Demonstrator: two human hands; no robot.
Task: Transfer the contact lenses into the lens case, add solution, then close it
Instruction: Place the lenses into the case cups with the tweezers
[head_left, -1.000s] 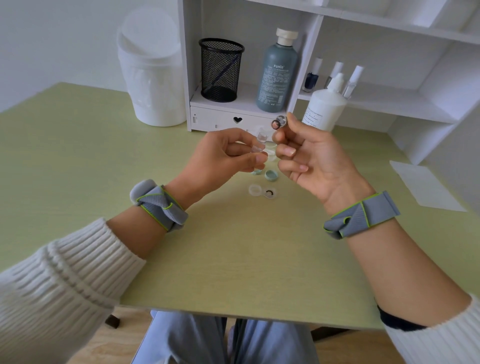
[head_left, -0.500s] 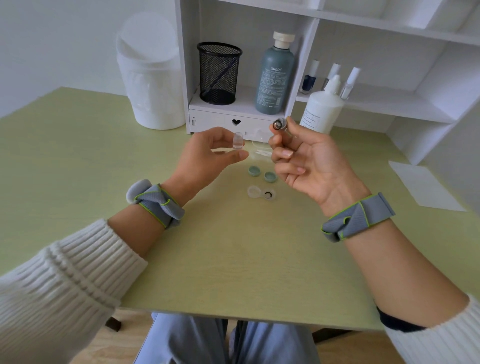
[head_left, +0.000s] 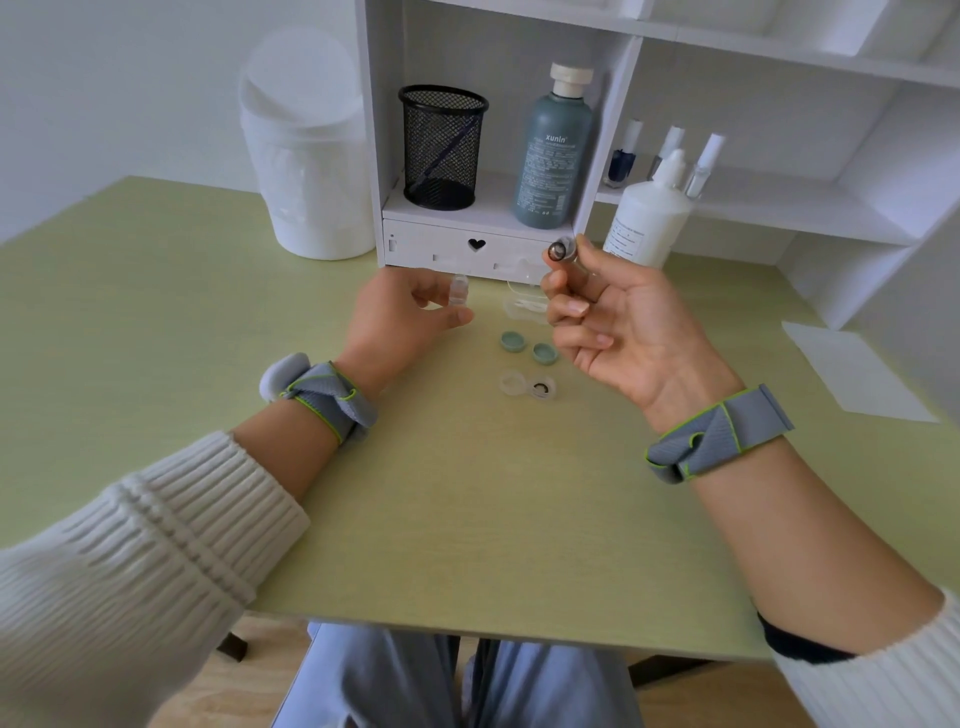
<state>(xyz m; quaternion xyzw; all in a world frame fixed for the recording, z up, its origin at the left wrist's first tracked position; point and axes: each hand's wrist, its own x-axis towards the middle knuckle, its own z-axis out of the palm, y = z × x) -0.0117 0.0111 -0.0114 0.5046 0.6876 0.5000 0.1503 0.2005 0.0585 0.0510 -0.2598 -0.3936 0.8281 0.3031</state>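
- One lens case (head_left: 528, 386) lies open on the green table (head_left: 467, 519), just past centre toward 12 o'clock. It has two wells: the left one looks clear, the right one holds a dark ring, seemingly a lens.
- Two teal caps (head_left: 529, 347) sit loose on the table, side by side, just beyond the case at its 12 o'clock, apart from it.
- One white solution bottle (head_left: 647, 221) stands at 1 o'clock, near the shelf unit (head_left: 478, 244).
- One clear tray-like thing (head_left: 524, 306) lies between the hands; what it is cannot be told.
- On the shelves: one black mesh cup (head_left: 441, 148), one grey-green bottle (head_left: 553, 156), three small vials (head_left: 665, 156). One white bin (head_left: 306, 150) stands at 11 o'clock; one paper sheet (head_left: 857, 369) lies at 3 o'clock.
- The left hand (head_left: 400, 317), at 11 o'clock from the case, is half curled, thumb and fingertips pinching a small clear vial (head_left: 459, 291) upright above the table.
- The right hand (head_left: 618, 332), at 1 o'clock from the case, is palm up with lower fingers loosely bent; thumb and forefinger pinch a small clear vial (head_left: 560, 251), whose dark round end faces the camera.
- Each wrist bears one grey band edged in green.
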